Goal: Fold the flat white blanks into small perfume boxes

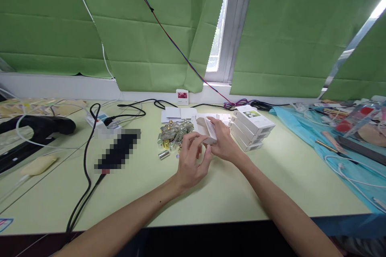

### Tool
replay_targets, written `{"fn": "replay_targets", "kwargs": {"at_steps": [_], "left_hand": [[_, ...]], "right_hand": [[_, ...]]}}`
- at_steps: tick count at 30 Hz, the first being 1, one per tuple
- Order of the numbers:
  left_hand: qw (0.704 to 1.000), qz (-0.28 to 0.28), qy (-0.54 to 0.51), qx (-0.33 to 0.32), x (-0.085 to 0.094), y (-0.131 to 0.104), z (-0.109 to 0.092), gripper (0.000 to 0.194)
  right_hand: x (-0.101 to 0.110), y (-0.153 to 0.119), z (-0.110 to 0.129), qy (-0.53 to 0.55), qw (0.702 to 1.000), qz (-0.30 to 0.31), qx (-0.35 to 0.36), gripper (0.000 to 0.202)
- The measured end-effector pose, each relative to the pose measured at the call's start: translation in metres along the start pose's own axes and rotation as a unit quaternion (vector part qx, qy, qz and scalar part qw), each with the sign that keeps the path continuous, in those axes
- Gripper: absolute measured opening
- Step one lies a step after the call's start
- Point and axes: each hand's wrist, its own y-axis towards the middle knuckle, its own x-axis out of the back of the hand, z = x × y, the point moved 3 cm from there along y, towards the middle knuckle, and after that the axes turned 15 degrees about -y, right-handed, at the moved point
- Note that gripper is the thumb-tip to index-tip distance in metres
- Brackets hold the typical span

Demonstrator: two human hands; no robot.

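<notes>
A small white cardboard box (207,130), its flap raised, is gripped in my right hand (224,140) above the table. My left hand (193,164) is at the near end of this box, fingers curved and thumb apart; its fingertips are at the box's edge, and I cannot tell whether they press on it. Just left of the hands lies a pile of clear bags (176,130) with metal parts inside. Several small gold and silver cylinders are by the pile, one silver cylinder (163,155) lying on its side. White paper sheets (178,114) lie behind the pile.
Stacked white boxes (251,126) stand right of my hands. A small box with a pink picture (182,96) is against the wall. Black cables (87,160), a power strip (98,122) and a blurred-out dark object (119,152) are at left. Blue sheeting (304,136) bears clutter at right.
</notes>
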Motion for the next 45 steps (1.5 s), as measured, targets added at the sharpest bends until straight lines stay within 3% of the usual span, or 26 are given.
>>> {"fn": "replay_targets", "kwargs": {"at_steps": [6, 14, 26, 30, 45], "left_hand": [[1.000, -0.009, 0.004, 0.001, -0.001, -0.002, 0.001, 0.029], [0.998, -0.022, 0.004, 0.059, 0.000, 0.000, 0.007, 0.012], [0.978, -0.035, -0.026, 0.204, -0.001, -0.005, 0.017, 0.010], [0.978, -0.025, -0.027, 0.204, -0.001, -0.004, 0.016, 0.008], [0.975, 0.015, -0.031, 0.217, 0.000, 0.003, 0.010, 0.035]], "right_hand": [[-0.003, 0.000, -0.001, -0.014, 1.000, -0.004, -0.004, 0.074], [-0.001, 0.001, -0.003, -0.017, 1.000, -0.003, -0.019, 0.076], [0.000, 0.001, -0.001, -0.002, 1.000, -0.006, -0.016, 0.077], [0.002, 0.001, 0.000, 0.006, 1.000, -0.007, -0.014, 0.075], [0.001, -0.001, 0.004, 0.036, 0.998, 0.017, 0.045, 0.074]]}}
